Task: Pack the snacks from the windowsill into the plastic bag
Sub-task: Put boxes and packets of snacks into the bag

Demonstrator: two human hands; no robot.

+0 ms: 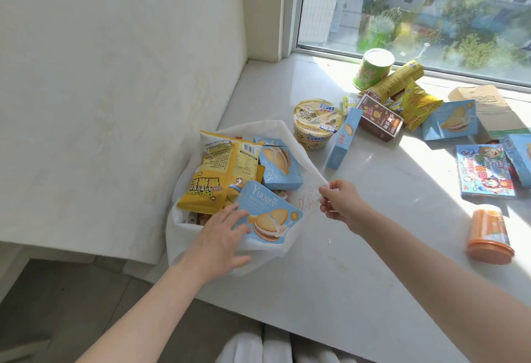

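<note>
plastic bag [260,130] near-left on windowsill [359,247], part full. right hand [342,204] pinches thin rim, mouth open. left hand [224,236]: fingers [234,212] straight, flat on blue biscuit box [273,216] in bag mouth. Box prob. light, stiff card; we'd push flat face. Film soft, slippery; corners may tear it.

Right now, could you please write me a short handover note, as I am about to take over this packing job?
Left hand: straight fingers lie on a blue box at the mouth of the bag.
Right hand: pinches the bag's rim and holds it open.
Done: popcorn and a second blue box are in the bag.
Left on the sill: noodle bowl, slim blue box, brown box, green cup, yellow tube, yellow packet, third blue box, cartoon box, orange tub.
</note>
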